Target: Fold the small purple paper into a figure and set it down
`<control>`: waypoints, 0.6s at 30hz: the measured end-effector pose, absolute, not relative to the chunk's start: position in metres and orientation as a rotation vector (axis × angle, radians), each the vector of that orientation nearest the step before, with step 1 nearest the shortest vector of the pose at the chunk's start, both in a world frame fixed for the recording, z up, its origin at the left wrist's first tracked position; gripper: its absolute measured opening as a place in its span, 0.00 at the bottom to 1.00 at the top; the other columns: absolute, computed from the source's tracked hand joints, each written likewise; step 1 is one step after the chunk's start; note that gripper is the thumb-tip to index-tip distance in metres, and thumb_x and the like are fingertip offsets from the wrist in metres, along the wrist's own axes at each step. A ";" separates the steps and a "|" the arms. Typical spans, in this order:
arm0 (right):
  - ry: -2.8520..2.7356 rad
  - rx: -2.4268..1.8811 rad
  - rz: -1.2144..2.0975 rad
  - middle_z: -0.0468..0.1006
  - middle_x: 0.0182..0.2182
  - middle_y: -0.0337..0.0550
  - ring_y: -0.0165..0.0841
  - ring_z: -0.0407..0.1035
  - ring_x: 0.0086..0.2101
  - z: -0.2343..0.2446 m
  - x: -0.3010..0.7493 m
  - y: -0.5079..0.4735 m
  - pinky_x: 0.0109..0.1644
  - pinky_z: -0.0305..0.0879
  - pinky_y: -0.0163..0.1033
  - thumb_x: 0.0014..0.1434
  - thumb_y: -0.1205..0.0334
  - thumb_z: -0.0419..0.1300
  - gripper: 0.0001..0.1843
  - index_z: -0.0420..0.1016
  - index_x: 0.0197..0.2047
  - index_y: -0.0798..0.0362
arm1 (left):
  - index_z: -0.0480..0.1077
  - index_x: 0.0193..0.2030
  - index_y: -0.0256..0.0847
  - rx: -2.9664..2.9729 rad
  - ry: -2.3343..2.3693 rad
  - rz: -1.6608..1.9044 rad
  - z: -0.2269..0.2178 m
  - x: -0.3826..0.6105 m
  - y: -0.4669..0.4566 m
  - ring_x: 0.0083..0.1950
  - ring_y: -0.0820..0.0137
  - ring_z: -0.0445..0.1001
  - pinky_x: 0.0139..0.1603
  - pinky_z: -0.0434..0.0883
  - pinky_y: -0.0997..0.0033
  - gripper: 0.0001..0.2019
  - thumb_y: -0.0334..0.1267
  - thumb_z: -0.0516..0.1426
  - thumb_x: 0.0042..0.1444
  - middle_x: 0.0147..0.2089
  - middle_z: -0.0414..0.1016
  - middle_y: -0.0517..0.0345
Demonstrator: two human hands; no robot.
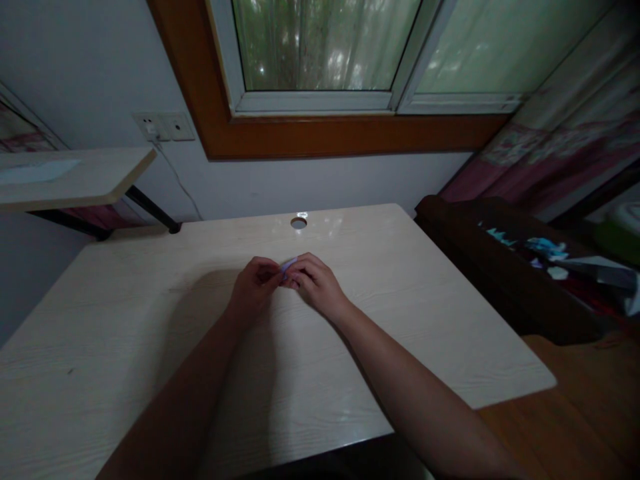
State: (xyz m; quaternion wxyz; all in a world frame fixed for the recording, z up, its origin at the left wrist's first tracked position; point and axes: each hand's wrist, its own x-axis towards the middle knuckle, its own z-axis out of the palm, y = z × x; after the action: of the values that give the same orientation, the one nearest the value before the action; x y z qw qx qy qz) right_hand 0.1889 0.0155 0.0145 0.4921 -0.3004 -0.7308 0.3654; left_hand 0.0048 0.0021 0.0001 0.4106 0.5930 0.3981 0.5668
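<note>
My left hand (256,283) and my right hand (317,281) meet over the middle of the pale wood-grain desk (400,313). Between their fingertips is a small light-purple piece (289,265), thin like paper or film; most of it is hidden by the fingers and its exact kind does not show. The left thumb and forefinger pinch its left end. Curled fingers of the right hand close on its right side. Both hands are low, close to the desk surface.
A round cable hole (299,223) is near the desk's back edge. At left a raised shelf (75,177) stands on black legs. A white cord (177,177) runs down from a wall socket (164,127). Right of the desk is a dark wooden bench (500,267) with assorted items.
</note>
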 end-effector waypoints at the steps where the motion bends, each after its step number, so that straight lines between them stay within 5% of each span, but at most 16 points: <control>1: -1.757 -0.729 0.895 0.73 0.38 0.43 0.29 0.70 0.34 0.014 0.188 0.016 0.37 0.71 0.36 0.66 0.64 0.57 0.07 0.77 0.39 0.50 | 0.68 0.40 0.40 1.493 0.993 1.427 -0.001 0.005 0.002 0.34 0.72 0.77 0.37 0.75 0.72 0.14 0.40 0.67 0.52 0.33 0.76 0.60; 18: -1.467 -0.778 1.223 0.75 0.32 0.39 0.27 0.70 0.28 0.001 0.181 0.015 0.34 0.69 0.35 0.61 0.52 0.63 0.11 0.75 0.40 0.51 | 0.68 0.44 0.40 1.534 0.992 1.368 -0.005 0.005 0.003 0.38 0.68 0.81 0.42 0.78 0.68 0.16 0.43 0.66 0.54 0.37 0.79 0.55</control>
State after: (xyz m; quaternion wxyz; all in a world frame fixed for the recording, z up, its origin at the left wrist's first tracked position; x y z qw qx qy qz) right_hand 0.1811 0.0154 0.0010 0.5136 -0.3236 -0.6104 0.5089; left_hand 0.0054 0.0029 -0.0046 0.4164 0.6111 0.3952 0.5450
